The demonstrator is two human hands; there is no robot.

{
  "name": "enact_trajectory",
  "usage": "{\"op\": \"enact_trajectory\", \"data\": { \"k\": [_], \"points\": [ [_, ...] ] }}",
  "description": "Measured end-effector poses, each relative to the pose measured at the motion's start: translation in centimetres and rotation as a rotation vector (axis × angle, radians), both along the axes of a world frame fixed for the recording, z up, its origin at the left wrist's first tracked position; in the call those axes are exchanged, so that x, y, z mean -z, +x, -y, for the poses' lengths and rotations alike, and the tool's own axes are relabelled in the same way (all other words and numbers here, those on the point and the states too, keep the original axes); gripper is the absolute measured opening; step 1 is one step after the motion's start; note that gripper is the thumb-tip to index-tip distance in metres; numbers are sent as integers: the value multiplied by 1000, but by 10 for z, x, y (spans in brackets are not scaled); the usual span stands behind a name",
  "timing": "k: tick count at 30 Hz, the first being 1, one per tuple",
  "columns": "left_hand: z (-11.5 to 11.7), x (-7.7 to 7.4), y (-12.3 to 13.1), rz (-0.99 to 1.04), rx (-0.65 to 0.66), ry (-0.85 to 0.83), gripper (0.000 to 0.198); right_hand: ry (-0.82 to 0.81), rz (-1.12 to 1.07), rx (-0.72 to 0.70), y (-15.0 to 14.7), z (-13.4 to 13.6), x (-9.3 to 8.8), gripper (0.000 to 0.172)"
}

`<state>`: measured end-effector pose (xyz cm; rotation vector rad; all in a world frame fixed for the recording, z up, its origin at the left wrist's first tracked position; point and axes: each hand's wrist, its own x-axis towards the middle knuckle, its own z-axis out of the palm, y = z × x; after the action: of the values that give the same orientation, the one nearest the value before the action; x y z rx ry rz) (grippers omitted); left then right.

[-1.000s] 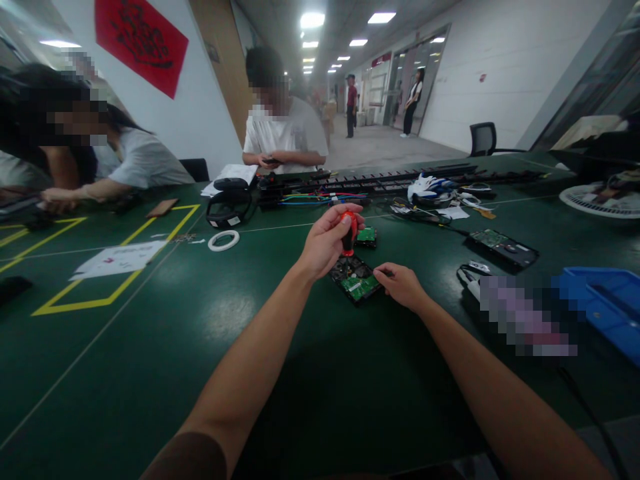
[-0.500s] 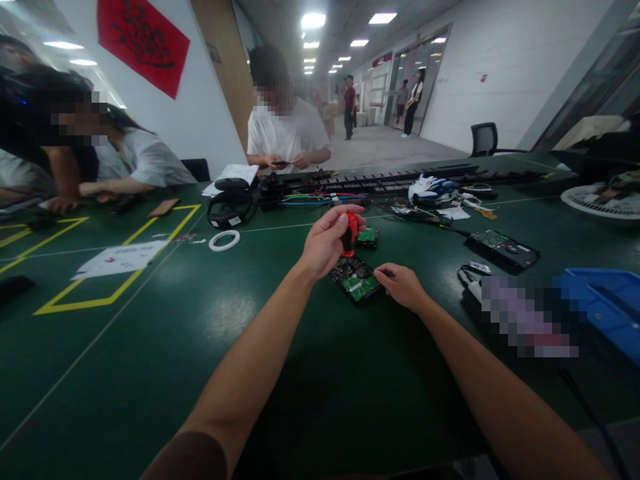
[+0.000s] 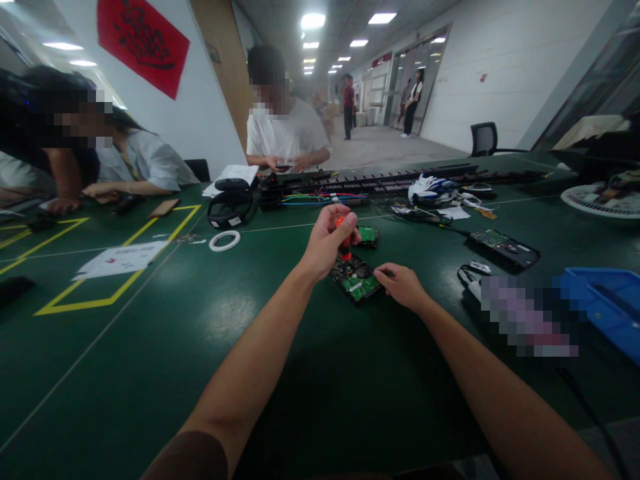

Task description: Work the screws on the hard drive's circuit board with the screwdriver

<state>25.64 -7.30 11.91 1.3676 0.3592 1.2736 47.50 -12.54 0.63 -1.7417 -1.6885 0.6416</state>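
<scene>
Left fingers [image 3: 349,222] grip screwdriver [image 3: 345,252]; right fingers [image 3: 389,272], drive [image 3: 359,285] edge.

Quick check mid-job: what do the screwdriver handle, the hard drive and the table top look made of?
The screwdriver handle looks red, matte, probably plastic or rubber; the left hand covers most of it. The hard drive shows a green circuit board on a dark body, possibly metal. The table wears a smooth dark green mat, likely rubber or vinyl, with soft light reflections.

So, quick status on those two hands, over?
Left hand gripping red-handled screwdriver, tip down on hard drive. Right hand resting on drive's right edge. Small green board lies just behind.
</scene>
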Motion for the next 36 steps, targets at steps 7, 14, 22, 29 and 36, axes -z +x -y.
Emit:
{"op": "enact_trajectory", "data": {
  "k": [7,14,22,29,36],
  "points": [
    [-2,1,-1,-45,-37,-13,32,-7,-1,5,0,1,-1,29],
    [1,-5,-3,-146,-89,98,22,-9,4,-3,0,1,-1,30],
    [4,-9,-1,-64,11,26,16,-3,28,4,-1,1,-4,28],
    [3,-11,-2,46,2,-142,6,-8,36,10,-1,2,-5,29],
    [4,-14,-1,40,39,-125,5,-7,33,6,-1,2,-4,29]
  ]
}}
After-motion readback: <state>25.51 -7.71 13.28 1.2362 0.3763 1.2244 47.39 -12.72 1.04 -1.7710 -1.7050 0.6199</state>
